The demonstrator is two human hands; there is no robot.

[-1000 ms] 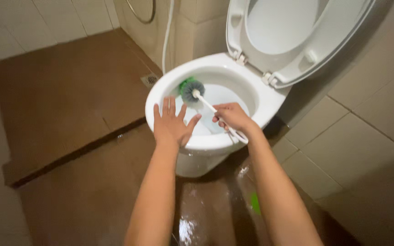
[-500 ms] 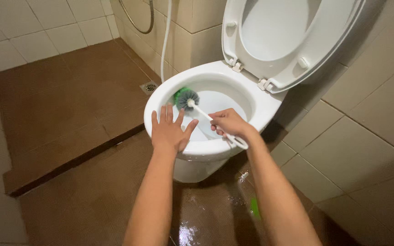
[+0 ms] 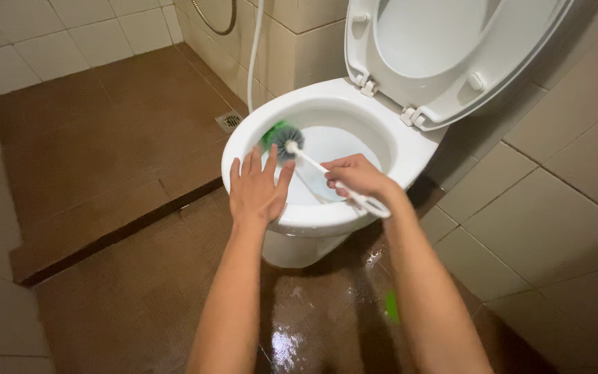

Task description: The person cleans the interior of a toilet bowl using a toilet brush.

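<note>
Brush head (image 3: pixel 282 139) now beside left hand (image 3: pixel 257 188)

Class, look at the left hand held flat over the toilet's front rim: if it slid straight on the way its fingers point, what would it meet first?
Most likely the toilet brush's green and grey head, just beyond the left hand; depth is unclear, so it might pass above it.

The raised toilet seat (image 3: pixel 451 62) and tiled wall (image 3: pixel 562 159) close off the back and right of the toilet bowl (image 3: pixel 382 131); the brown floor (image 3: pixel 112 138) on the left lies open. The white hose (image 3: pixel 252 55) hangs just beside the rim.
</note>
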